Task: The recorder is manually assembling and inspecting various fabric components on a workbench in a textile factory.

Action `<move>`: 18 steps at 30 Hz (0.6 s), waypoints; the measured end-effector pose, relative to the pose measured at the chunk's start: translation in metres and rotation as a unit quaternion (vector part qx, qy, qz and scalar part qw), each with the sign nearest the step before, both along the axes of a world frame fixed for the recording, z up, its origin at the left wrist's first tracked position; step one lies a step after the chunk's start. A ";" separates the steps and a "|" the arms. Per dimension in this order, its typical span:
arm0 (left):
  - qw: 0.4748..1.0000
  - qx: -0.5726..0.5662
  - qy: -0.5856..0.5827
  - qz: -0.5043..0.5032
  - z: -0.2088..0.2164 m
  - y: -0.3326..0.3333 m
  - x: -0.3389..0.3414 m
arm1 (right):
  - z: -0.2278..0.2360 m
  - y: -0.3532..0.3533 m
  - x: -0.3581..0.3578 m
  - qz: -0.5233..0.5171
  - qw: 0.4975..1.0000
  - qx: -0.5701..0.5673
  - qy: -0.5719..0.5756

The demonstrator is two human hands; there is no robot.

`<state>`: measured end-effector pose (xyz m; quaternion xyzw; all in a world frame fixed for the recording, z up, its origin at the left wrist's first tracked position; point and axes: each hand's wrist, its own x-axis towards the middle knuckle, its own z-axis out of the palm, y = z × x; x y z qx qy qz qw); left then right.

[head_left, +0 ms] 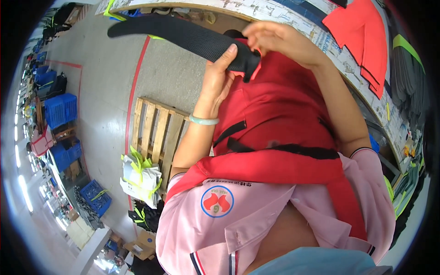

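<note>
A long black mesh fabric strip (174, 33) stretches from the upper left to the middle top. My left hand (219, 75) grips its right end, thumb on top. My right hand (270, 39) pinches the same end at a red garment (279, 110) that hangs down over my front, with black trim bands across it. A pale green bangle (204, 120) sits on my left wrist. Both hands are raised in front of a worktable edge (293, 20).
Orange-red cut fabric pieces (366, 36) lie on the worktable at the upper right. A wooden pallet (158, 133) sits on the grey floor below, with tied white bundles (141, 178) beside it. Blue crates (62, 110) line the left.
</note>
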<state>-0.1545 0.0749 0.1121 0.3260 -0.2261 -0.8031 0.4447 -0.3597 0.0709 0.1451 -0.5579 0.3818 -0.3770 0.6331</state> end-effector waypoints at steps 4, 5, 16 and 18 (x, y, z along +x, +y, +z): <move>1.000 0.009 0.003 0.023 -0.014 0.003 -0.005 | -0.001 0.025 0.001 0.029 0.997 0.066 -0.008; 1.000 0.011 0.003 0.026 -0.017 0.005 -0.007 | -0.005 0.025 0.004 0.033 0.997 0.068 -0.008; 0.996 0.036 0.083 0.016 -0.025 0.006 -0.024 | -0.033 0.037 0.018 -0.037 0.982 0.136 -0.126; 0.992 0.058 0.111 0.020 -0.027 0.005 -0.025 | -0.031 0.034 0.022 -0.055 0.981 0.116 -0.143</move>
